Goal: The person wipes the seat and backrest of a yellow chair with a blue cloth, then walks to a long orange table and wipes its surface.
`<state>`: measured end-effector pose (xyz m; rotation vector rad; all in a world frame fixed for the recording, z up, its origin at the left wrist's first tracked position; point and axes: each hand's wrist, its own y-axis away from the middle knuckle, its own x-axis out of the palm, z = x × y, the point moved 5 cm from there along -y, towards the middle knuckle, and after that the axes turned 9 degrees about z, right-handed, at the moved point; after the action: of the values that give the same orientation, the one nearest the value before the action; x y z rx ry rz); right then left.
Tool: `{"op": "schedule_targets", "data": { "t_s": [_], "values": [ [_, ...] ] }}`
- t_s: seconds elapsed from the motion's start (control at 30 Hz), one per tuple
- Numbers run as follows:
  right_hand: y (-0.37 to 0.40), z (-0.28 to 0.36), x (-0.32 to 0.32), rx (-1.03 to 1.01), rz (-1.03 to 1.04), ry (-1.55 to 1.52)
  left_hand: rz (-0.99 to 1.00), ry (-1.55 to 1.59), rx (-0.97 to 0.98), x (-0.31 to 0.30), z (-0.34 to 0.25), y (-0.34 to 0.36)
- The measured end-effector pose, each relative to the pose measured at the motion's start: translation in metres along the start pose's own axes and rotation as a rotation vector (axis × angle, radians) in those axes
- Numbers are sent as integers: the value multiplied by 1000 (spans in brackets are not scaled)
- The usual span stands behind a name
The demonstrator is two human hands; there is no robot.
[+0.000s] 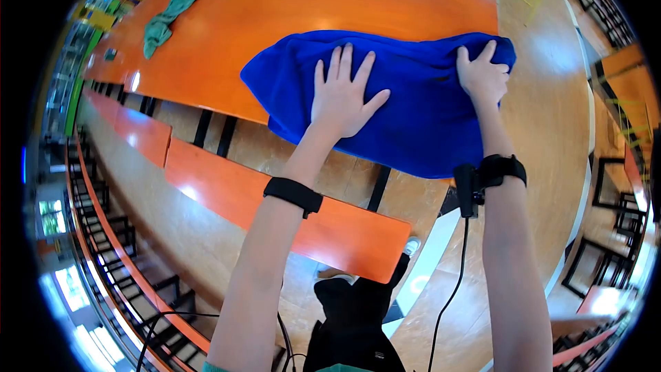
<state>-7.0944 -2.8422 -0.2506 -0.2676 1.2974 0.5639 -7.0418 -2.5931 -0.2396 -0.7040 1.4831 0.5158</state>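
A large blue cloth (413, 110) lies spread over the near right end of an orange table (289, 0), and its lower edge hangs over the side. My left hand (341, 100) rests flat on the cloth's left half, palm down with fingers apart. At the table's right end, my right hand (484, 77) is on the cloth near its corner. Its thumb and index finger stretch forward, while the other fingers curl onto the fabric. Wrinkles gather in the cloth around that hand. What lies under the cloth is hidden.
A crumpled green cloth (172, 17) lies on the table's far left part. An orange bench (289, 217) runs along the near side, close to my legs. Cables hang by both arms. More tables and benches (117, 255) stand to the left and right.
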Motion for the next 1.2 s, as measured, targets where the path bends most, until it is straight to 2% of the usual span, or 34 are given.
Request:
{"op": "schedule_targets", "data": {
  "t_s": [0.13, 0.47, 0.57, 0.83, 1.0, 1.03, 1.2],
  "values": [
    [-45, 18, 3, -126, -29, -2, -23, -55, -116, 5, -3, -17],
    [-68, 29, -8, -147, 94, 8, -25, -43, -219, -1, -14, -32],
    [-79, 45, -12, -196, 72, 38, -6, -6, -277, -9, -11, -34],
    [-127, 58, -4, -375, 109, 85, 5, 14, -458, -4, -50, -39],
    [-147, 68, -5, -416, 65, 116, 36, 7, -549, -4, -69, -55],
    [-147, 68, -11, -423, 136, 80, 42, -1, -565, -4, -74, -58],
    [-170, 84, -12, -496, 149, 123, 82, -50, -667, 2, -86, -81]
  ]
}}
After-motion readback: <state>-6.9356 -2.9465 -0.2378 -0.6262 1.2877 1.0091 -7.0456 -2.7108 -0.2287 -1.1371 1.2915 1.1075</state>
